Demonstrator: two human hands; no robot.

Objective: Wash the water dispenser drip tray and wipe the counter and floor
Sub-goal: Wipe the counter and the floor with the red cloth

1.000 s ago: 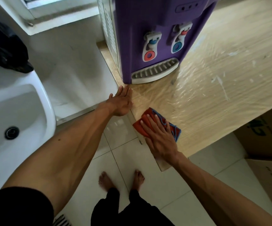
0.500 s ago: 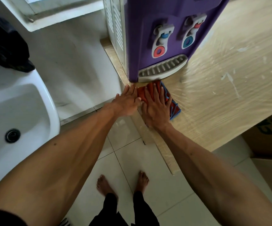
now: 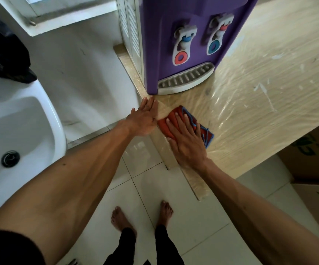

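A purple water dispenser [image 3: 193, 22] stands at the counter's left end, its grey-white drip tray [image 3: 186, 79] seated in the base. The wood-grain counter [image 3: 269, 77] glistens wet under a plastic film. My right hand [image 3: 187, 140] lies flat, fingers spread, pressing a red and blue cloth [image 3: 204, 131] onto the counter near the front left corner, below the tray. My left hand [image 3: 144, 119] is flat and open against the counter's left edge, beside the cloth and holding nothing.
A white sink [image 3: 17, 131] with a dark drain sits at left, a dark bundle [image 3: 4, 60] behind it. Cardboard boxes [image 3: 317, 169] stand under the counter at right. My bare feet are on the white tiled floor [image 3: 193, 217].
My right hand slid the cloth up to the drip tray half a second ago, then pulled it back toward the counter's front edge. My left hand stayed at the counter's left edge.
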